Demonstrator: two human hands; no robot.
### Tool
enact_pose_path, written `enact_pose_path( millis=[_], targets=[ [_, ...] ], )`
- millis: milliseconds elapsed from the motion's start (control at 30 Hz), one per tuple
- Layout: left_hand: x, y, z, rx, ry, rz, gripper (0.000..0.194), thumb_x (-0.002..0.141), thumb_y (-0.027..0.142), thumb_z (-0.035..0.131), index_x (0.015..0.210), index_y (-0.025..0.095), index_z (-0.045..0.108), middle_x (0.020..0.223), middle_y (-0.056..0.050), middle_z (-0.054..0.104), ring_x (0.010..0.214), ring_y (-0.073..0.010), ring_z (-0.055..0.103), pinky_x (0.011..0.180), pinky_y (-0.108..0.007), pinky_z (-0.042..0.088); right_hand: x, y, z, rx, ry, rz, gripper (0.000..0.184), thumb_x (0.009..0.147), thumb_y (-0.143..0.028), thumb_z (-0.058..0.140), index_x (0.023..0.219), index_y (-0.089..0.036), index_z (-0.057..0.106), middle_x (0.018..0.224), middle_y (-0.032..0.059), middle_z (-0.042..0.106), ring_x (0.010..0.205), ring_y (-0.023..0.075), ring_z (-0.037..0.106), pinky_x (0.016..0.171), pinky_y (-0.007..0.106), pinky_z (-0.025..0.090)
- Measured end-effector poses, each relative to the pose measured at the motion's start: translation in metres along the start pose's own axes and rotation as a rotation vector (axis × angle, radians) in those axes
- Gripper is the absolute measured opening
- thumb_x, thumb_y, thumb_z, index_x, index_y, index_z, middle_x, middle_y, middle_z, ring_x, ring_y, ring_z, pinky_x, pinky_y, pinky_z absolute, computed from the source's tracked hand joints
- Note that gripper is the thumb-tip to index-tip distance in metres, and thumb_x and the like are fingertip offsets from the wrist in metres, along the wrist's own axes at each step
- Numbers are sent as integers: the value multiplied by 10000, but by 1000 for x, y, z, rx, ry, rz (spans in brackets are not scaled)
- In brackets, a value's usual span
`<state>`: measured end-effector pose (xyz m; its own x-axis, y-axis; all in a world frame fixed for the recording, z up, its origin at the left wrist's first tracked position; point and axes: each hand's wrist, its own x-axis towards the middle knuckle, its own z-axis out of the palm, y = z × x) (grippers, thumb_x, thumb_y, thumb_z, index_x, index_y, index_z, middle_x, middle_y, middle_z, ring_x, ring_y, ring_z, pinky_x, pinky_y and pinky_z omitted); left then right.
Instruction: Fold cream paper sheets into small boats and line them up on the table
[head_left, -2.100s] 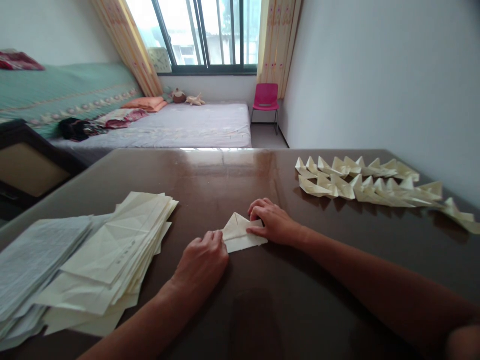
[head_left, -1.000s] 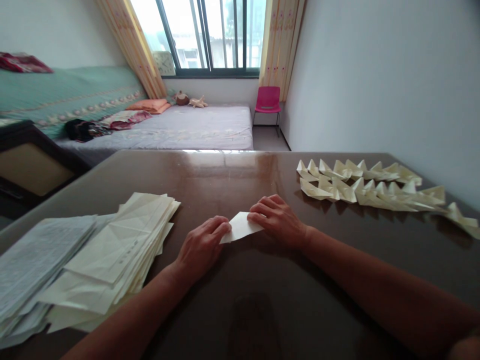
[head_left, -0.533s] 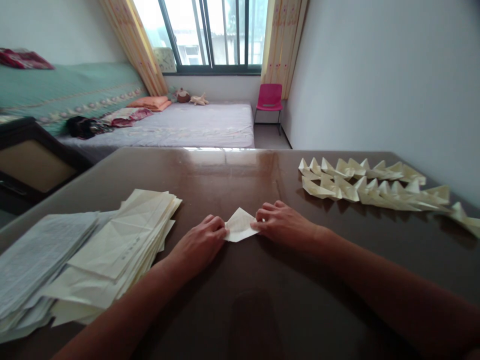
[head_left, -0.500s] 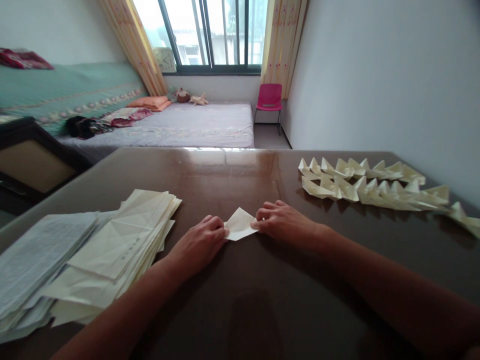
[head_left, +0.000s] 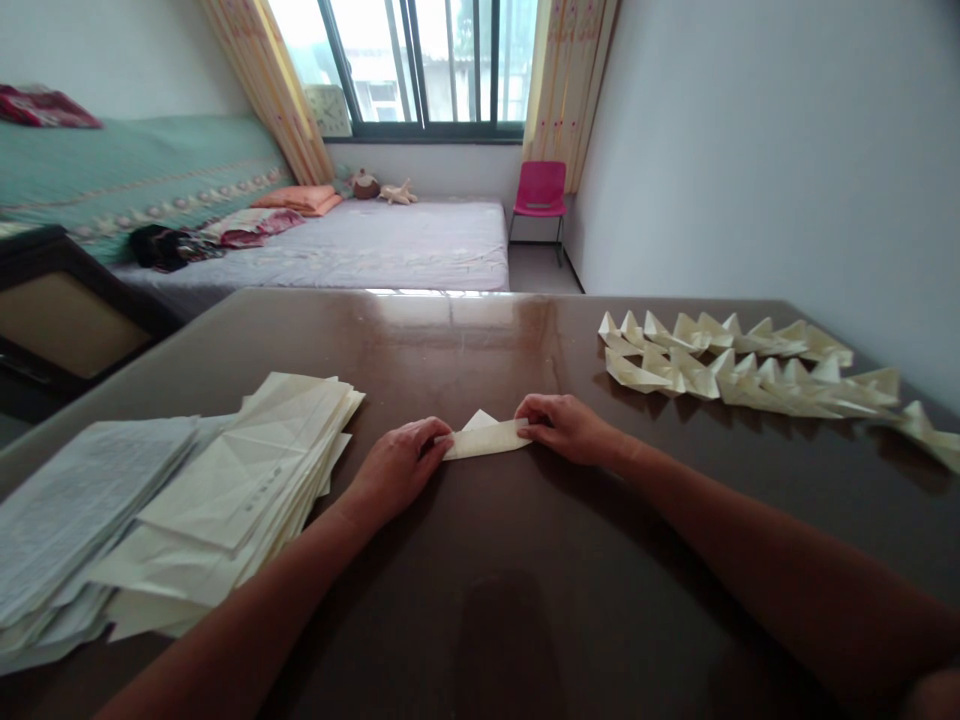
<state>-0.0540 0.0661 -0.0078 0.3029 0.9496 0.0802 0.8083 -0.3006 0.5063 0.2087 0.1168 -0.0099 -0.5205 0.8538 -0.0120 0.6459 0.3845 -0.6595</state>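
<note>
Glossy brown, your table (head_left: 585,560) carries a stack of cream sheets (head_left: 240,480) on your left and rows of folded paper shapes (head_left: 697,380) on your right. Your left hand (head_left: 397,460) and right hand (head_left: 562,428), apart, pinch opposite ends of the peaked paper (head_left: 487,437) between them, around mid-table.

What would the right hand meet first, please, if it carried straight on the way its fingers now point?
The folded paper, one end of which is in the right hand; past that, probably the left hand at the paper's other end, though a single view leaves depth uncertain.
</note>
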Motion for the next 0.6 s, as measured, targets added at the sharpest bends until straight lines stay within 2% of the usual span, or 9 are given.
enact_pose_path(
  millis=[133,200,300,467,533,600],
  targets=[
    [1,-1,1,7,-8,-16,243,914,378,436,936,214,614,910,-19,680,828,-175,621,732,-269,427,1,7,-6,277,-101,4,254,767,-252,621,993,-158,554,822,11,659,746,137,599,674,237,440],
    [1,-2,1,15,-9,-16,245,912,382,438,931,215,616,908,-21,676,837,-180,619,741,-274,429,2,10,-11,305,-179,-17,307,747,-250,643,1020,-158,537,816,3,655,741,138,600,672,241,447],
    [0,-2,3,27,-8,-10,247,910,389,438,919,217,616,904,-21,669,844,-183,612,749,-281,428,1,9,-17,181,-236,-108,352,727,-214,662,1054,-169,538,818,-9,652,754,138,594,704,250,443],
    [-1,-2,2,31,-20,-6,256,914,396,430,919,218,614,906,-22,658,850,-185,602,752,-287,427,-5,-3,-21,-55,-211,-245,340,721,-133,619,1056,-177,580,905,24,641,825,148,570,741,252,425],
    [-2,-2,1,32,-25,3,259,916,396,425,916,218,614,911,-23,654,852,-184,598,757,-289,427,-7,-7,-19,-115,-217,-256,315,716,-151,635,1029,-184,614,913,32,637,841,157,559,744,253,416],
    [-2,-2,1,34,-25,10,261,917,395,422,910,217,613,908,-25,651,848,-183,594,757,-290,426,-7,-11,-16,-128,-209,-242,307,726,-242,678,1026,-189,638,892,34,637,817,160,555,725,251,410]
  ],
)
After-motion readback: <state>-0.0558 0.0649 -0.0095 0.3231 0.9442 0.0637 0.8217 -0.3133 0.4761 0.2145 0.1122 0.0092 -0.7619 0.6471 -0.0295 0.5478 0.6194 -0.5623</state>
